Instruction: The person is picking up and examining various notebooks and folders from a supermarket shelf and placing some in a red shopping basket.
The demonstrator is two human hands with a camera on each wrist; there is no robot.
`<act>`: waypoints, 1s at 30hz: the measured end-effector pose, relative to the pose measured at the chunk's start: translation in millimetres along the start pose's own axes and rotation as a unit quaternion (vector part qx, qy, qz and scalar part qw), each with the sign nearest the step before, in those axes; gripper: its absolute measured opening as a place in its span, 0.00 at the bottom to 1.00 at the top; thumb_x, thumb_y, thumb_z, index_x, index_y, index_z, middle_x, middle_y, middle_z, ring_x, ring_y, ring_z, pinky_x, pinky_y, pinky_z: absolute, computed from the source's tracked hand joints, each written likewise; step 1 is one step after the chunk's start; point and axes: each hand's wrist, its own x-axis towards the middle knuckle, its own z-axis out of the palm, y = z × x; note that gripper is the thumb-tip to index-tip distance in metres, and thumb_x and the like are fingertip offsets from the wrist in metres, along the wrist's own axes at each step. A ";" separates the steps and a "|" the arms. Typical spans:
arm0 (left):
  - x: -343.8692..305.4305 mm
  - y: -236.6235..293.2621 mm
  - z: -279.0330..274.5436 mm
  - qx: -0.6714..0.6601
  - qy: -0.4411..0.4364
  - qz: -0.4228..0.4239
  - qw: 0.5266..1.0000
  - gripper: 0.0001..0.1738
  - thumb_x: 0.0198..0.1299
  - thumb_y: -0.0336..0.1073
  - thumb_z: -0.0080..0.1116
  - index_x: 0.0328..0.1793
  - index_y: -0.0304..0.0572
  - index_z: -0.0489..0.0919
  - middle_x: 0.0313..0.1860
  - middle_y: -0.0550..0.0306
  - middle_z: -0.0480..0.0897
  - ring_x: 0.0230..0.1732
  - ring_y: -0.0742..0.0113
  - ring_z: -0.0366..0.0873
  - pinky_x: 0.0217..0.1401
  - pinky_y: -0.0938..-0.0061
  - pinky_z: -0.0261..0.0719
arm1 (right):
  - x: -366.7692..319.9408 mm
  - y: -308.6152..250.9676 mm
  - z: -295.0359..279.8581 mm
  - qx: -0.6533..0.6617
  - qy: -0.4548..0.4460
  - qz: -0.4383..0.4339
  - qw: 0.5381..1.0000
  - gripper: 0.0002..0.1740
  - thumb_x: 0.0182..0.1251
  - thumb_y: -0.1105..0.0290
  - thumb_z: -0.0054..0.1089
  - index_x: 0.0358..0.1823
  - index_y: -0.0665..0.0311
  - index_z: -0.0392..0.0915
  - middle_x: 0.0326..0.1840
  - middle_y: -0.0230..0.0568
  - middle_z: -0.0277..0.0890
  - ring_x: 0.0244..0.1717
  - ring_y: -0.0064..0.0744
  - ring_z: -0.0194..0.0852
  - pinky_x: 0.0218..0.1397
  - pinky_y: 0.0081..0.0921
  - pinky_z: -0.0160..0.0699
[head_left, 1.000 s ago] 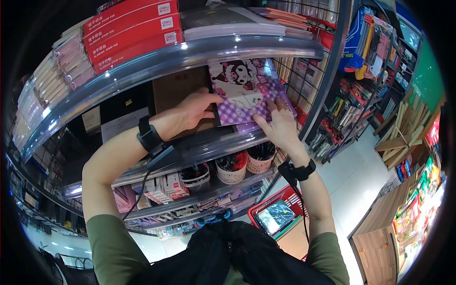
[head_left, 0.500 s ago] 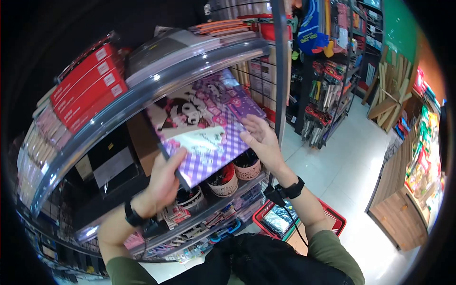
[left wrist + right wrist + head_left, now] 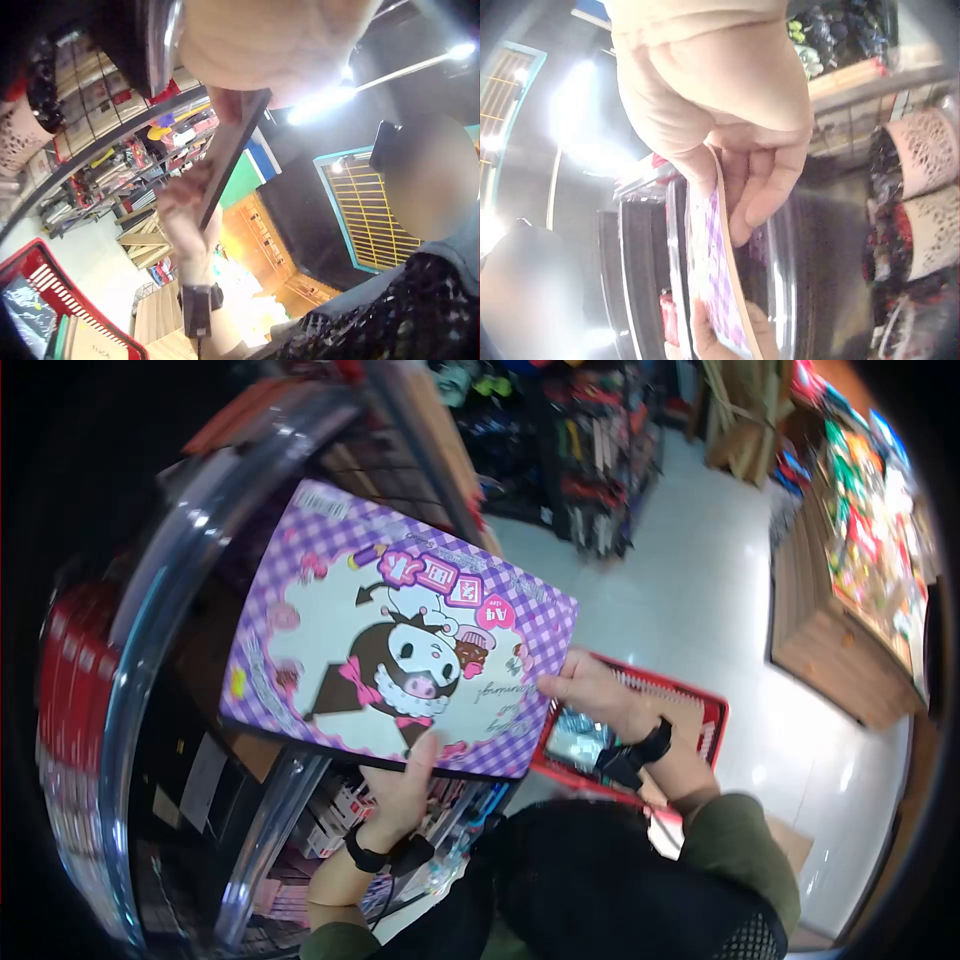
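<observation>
A purple gingham A4 drawing book (image 3: 330, 610) with a cartoon character on its cover is held flat in front of the body, between both hands. My left hand (image 3: 400, 795) grips its near edge, thumb on the cover and fingers underneath. At the right edge, my right hand (image 3: 595, 690) pinches the book with the thumb on top. The right wrist view shows the book (image 3: 718, 251) edge-on between thumb and fingers. Its thin edge (image 3: 234, 154) also crosses the left wrist view, with the right hand (image 3: 187, 221) at the far end.
A shelf with a clear front rail (image 3: 125, 690) curves along the left, stacked with red boxes (image 3: 75, 680). The red shopping basket (image 3: 715, 710) on the floor at the right holds packaged goods. Beyond the aisle floor (image 3: 690, 570) stands a wooden counter (image 3: 850, 650).
Both hands have drawn the drawing book off the shelf and toward the body. It has turned to face up, and the head view has swung right. The right hand has gone to its right edge.
</observation>
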 end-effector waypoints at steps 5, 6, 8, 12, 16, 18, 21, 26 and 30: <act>2.8 -23.0 5.8 -0.029 -0.009 -0.067 0.997 0.20 0.58 0.23 0.56 0.57 0.35 0.69 0.49 0.57 0.75 0.47 0.71 0.74 0.53 0.75 0.71 | -77.3 10.2 -59.6 -0.051 0.107 0.057 0.991 0.17 0.63 0.64 0.59 0.49 0.68 0.74 0.41 0.31 0.78 0.39 0.17 0.74 0.45 0.18 0.73; 3.0 -28.1 16.2 -0.043 0.005 -0.069 0.997 0.21 0.58 0.22 0.56 0.58 0.34 0.69 0.50 0.57 0.75 0.48 0.71 0.74 0.54 0.74 0.71 | -93.5 19.9 -75.3 -0.060 0.135 0.073 0.986 0.16 0.63 0.64 0.59 0.47 0.66 0.75 0.38 0.30 0.78 0.36 0.16 0.74 0.41 0.17 0.74; 5.3 -39.3 35.8 -0.060 -0.020 -0.105 0.992 0.22 0.57 0.21 0.55 0.59 0.33 0.69 0.53 0.56 0.74 0.50 0.71 0.73 0.56 0.74 0.71 | -134.5 40.1 -106.1 -0.062 0.172 0.089 0.979 0.14 0.63 0.64 0.60 0.45 0.65 0.75 0.35 0.29 0.78 0.33 0.16 0.74 0.37 0.16 0.74; -9.6 -89.7 60.6 -0.038 -0.106 -0.248 0.962 0.20 0.55 0.22 0.59 0.56 0.34 0.73 0.46 0.59 0.79 0.43 0.74 0.77 0.48 0.77 0.75 | -196.7 58.7 -132.4 -0.116 0.285 0.157 0.938 0.12 0.63 0.64 0.60 0.42 0.63 0.75 0.30 0.30 0.76 0.28 0.15 0.73 0.30 0.15 0.73; -13.5 -157.9 72.2 -0.034 -0.204 -0.340 0.918 0.12 0.59 0.27 0.56 0.50 0.35 0.76 0.40 0.62 0.80 0.37 0.78 0.77 0.40 0.81 0.77 | -242.4 95.9 -158.7 -0.167 0.385 0.206 0.884 0.10 0.63 0.68 0.58 0.42 0.65 0.74 0.25 0.29 0.74 0.24 0.15 0.70 0.27 0.15 0.70; -18.9 -192.0 79.5 -0.026 -0.242 -0.385 0.890 0.11 0.61 0.29 0.55 0.49 0.34 0.77 0.37 0.63 0.81 0.33 0.80 0.76 0.35 0.84 0.77 | -265.3 107.1 -168.2 -0.205 0.438 0.219 0.848 0.09 0.63 0.72 0.56 0.42 0.68 0.74 0.25 0.29 0.74 0.21 0.15 0.68 0.25 0.15 0.67; -25.0 -229.1 80.2 0.020 -0.282 -0.417 0.864 0.10 0.61 0.30 0.55 0.48 0.35 0.77 0.38 0.63 0.81 0.34 0.80 0.77 0.35 0.84 0.77 | -274.7 116.3 -170.6 -0.197 0.452 0.244 0.835 0.10 0.63 0.74 0.56 0.44 0.69 0.74 0.28 0.31 0.76 0.24 0.15 0.69 0.27 0.15 0.69; -39.3 -260.3 76.9 0.057 -0.324 -0.442 0.835 0.15 0.65 0.31 0.47 0.56 0.35 0.72 0.40 0.60 0.81 0.35 0.76 0.79 0.36 0.83 0.76 | -296.6 155.2 -198.2 -0.198 0.514 0.213 0.807 0.13 0.62 0.77 0.54 0.48 0.72 0.72 0.38 0.38 0.79 0.36 0.23 0.76 0.41 0.23 0.75; -38.9 -266.4 55.6 0.069 -0.333 -0.455 0.823 0.18 0.65 0.29 0.46 0.61 0.35 0.69 0.45 0.54 0.81 0.39 0.73 0.81 0.40 0.82 0.77 | -309.5 168.2 -215.0 -0.241 0.556 0.260 0.752 0.14 0.58 0.76 0.57 0.47 0.69 0.75 0.35 0.41 0.80 0.33 0.29 0.78 0.38 0.24 0.75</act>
